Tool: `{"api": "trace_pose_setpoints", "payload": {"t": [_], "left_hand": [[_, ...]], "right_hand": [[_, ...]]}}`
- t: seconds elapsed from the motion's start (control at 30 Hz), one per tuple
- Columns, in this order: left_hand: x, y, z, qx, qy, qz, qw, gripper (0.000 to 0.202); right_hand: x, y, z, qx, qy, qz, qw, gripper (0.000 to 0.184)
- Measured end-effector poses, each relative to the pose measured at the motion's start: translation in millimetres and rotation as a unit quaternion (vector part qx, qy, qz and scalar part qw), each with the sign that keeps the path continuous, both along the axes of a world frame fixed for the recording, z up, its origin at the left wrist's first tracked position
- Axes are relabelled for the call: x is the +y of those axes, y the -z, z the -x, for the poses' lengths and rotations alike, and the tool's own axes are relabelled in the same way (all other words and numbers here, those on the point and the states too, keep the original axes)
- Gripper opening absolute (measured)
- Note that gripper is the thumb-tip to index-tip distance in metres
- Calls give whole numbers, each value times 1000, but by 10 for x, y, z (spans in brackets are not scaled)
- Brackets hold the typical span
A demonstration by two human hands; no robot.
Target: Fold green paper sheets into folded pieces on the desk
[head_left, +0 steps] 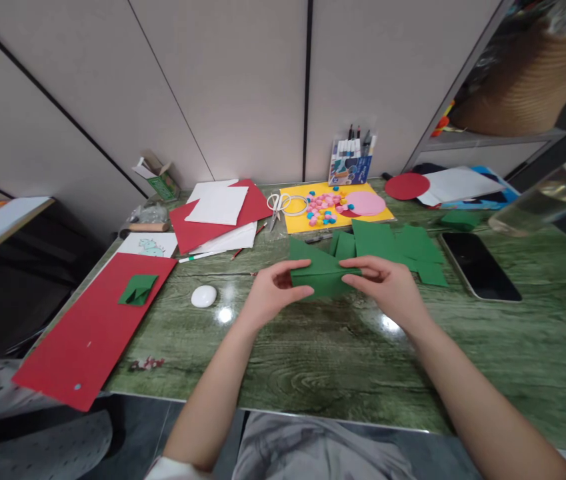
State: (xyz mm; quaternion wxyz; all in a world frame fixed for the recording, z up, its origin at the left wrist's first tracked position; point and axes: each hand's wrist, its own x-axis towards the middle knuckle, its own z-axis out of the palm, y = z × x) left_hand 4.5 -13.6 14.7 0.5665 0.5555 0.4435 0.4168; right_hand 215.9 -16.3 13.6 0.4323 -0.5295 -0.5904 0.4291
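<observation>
Head view: left hand [275, 291] and right hand [390, 283], apart, each pinch 1 end of a folded green paper [323, 283] over the table [313, 360]. Just beyond lie green sheets [375, 240]; farther, small coloured balls [323, 205] on a yellow sheet [295, 224]; behind, a marker pack [347, 170].

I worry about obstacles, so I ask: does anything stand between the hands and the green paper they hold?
Nothing visible: the left hand and right hand hold the green paper directly, one at each side. Other green pieces lie beyond it.
</observation>
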Motion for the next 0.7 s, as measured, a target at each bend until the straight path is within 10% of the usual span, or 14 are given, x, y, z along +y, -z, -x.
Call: {"api": "trace_pose_setpoints", "payload": {"t": [0.3, 0.7], "left_hand": [[-11, 19, -43, 195, -88, -144, 966, 27], [15, 62, -70, -87, -35, 24, 995, 14]], "right_hand": [[-1, -16, -3, -23, 34, -6, 999, 25], [37, -31, -35, -47, -14, -65, 997, 16]]}}
